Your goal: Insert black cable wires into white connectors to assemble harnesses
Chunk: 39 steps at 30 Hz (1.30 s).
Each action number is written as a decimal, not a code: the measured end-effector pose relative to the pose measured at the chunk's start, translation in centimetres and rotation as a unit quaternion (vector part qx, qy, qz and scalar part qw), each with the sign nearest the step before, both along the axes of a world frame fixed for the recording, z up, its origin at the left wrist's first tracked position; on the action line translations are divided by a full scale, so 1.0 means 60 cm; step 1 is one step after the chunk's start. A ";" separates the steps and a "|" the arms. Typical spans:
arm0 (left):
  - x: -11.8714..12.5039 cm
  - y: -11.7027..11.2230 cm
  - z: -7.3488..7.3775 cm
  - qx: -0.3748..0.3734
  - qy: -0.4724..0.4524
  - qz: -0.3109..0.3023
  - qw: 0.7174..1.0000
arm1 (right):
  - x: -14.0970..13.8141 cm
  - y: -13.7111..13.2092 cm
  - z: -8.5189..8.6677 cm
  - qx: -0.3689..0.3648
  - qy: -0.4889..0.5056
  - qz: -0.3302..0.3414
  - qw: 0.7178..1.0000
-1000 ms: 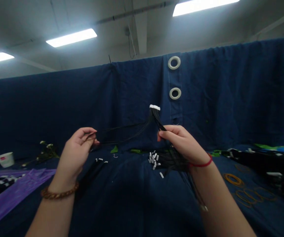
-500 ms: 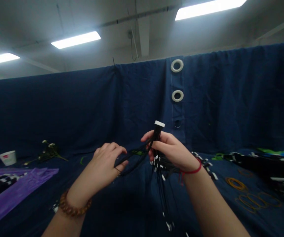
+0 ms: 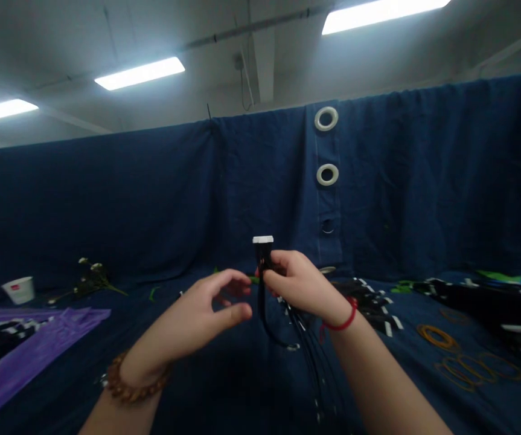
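Right fingers [image 3: 284, 263] pinch black wire bundle [image 3: 261, 308] below white connector [image 3: 262, 240]; left fingers [image 3: 226, 280] open, just beside, empty.

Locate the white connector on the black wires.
In the head view, the white connector tops the black wires gripped in the right hand, centre frame, with the open left hand just to its lower left.

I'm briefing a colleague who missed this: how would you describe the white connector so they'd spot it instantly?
From the dark blue curtain, drop to the right hand with the red cord. It holds a bundle of black wires topped by a white connector; unlike the small white pieces lying nearby, it is held up.
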<state>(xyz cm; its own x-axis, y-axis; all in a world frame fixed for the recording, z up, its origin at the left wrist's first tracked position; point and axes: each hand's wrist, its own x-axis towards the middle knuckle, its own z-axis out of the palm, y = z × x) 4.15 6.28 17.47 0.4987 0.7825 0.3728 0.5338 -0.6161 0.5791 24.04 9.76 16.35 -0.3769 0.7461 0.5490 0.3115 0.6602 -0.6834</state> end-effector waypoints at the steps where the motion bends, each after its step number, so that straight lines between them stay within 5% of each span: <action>1: 0.009 0.002 -0.002 0.023 -0.044 0.031 0.998 | -0.004 -0.004 0.000 0.010 -0.015 -0.002 1.000; 8: 0.036 0.009 -0.006 0.098 -0.117 0.057 0.987 | -0.022 -0.037 0.013 0.042 -0.079 0.015 0.996; 18: 0.019 0.007 0.003 -0.054 -0.177 -0.017 0.983 | -0.004 -0.029 0.015 -0.047 -0.058 0.069 0.995; 25: 0.015 0.011 0.002 0.062 -0.137 0.103 0.983 | -0.003 -0.016 0.012 -0.029 0.003 0.026 0.999; 32: 0.019 0.014 0.004 -0.039 -0.200 0.043 0.978 | -0.006 -0.015 0.012 0.030 0.055 -0.030 0.998; 35: 0.020 0.017 0.001 -0.046 -0.233 0.038 0.971 | -0.007 -0.019 0.014 -0.014 0.067 0.005 0.998; 39: 0.022 0.018 -0.002 -0.028 -0.338 0.030 0.940 | -0.004 -0.028 0.018 -0.145 0.045 0.152 0.977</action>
<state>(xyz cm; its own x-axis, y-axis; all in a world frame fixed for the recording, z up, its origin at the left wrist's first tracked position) 5.47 7.35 17.35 0.1164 0.8293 0.5466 0.0649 -0.5555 0.8290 23.79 8.10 17.43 -0.5643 0.7369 0.3723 0.0613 0.4871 -0.8712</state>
